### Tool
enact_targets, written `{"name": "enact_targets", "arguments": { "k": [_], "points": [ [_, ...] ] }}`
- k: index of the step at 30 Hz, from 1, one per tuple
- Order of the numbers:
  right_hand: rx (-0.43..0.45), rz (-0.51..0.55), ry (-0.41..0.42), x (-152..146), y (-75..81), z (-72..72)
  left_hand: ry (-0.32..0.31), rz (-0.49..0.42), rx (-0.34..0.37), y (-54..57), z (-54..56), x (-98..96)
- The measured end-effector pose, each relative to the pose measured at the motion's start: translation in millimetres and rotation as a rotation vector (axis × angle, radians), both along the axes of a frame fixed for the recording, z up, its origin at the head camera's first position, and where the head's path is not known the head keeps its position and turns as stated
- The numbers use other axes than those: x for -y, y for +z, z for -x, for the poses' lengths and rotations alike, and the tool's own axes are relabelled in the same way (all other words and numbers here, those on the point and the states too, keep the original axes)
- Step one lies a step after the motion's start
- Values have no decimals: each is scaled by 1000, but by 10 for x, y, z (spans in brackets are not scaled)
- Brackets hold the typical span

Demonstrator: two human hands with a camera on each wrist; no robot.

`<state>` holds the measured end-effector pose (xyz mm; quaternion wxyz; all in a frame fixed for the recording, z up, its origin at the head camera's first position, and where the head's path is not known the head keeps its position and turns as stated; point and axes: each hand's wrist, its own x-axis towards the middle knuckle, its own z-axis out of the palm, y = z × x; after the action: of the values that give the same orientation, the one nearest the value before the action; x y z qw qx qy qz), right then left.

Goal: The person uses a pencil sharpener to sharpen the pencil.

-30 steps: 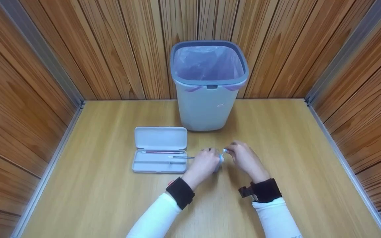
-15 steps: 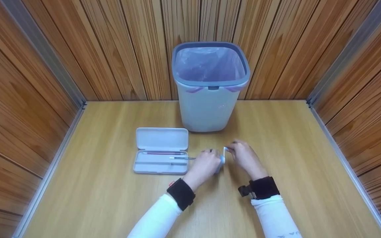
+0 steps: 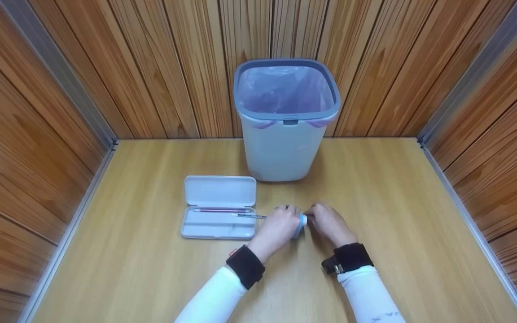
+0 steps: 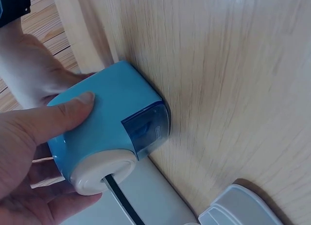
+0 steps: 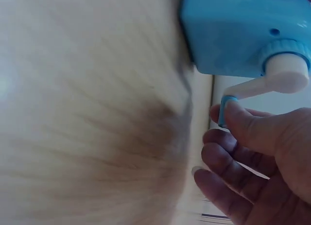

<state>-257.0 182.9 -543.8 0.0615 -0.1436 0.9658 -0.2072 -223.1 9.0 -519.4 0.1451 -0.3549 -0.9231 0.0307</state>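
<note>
My left hand (image 3: 280,225) grips a blue crank pencil sharpener (image 4: 112,96) close over the table, its thumb across the top. A dark pencil (image 4: 122,199) sticks out of the round white opening; in the head view it stretches left over the pencil case (image 3: 219,190). On the sharpener's other end is a white crank arm (image 5: 250,88) with a blue knob (image 5: 222,113). My right hand (image 3: 329,224) pinches that knob between thumb and index finger, the other fingers loosely bent. A dark see-through shavings drawer (image 4: 148,130) forms the sharpener's lower side.
The pale grey pencil case lies with its lid up and a reddish pencil (image 3: 222,210) inside. Behind it, against the wood-panelled wall (image 3: 151,67), stands a white bin (image 3: 283,150) with a grey rim and a clear liner. Panelled walls also flank the wooden table (image 3: 151,278).
My right hand has come down toward my body, and the crank has turned from its raised position. My left hand keeps its hold on the sharpener with the pencil in it.
</note>
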Motion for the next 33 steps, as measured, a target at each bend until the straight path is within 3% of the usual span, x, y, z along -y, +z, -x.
{"name": "enact_targets", "arguments": {
  "k": [11,20,28,33],
  "points": [
    [20,-69,-8,17,-33,-77,6,10,-31,-15,-15,-14],
    [103,-19,-13,36,-36,-198,34,5,45,14,-27,-12],
    [99,5,49,20,3,-358,60,9,-54,-11,-41,-22],
    [118,-18,67,42,77,-445,92,21,3,-1,-46,-36]
  ]
}}
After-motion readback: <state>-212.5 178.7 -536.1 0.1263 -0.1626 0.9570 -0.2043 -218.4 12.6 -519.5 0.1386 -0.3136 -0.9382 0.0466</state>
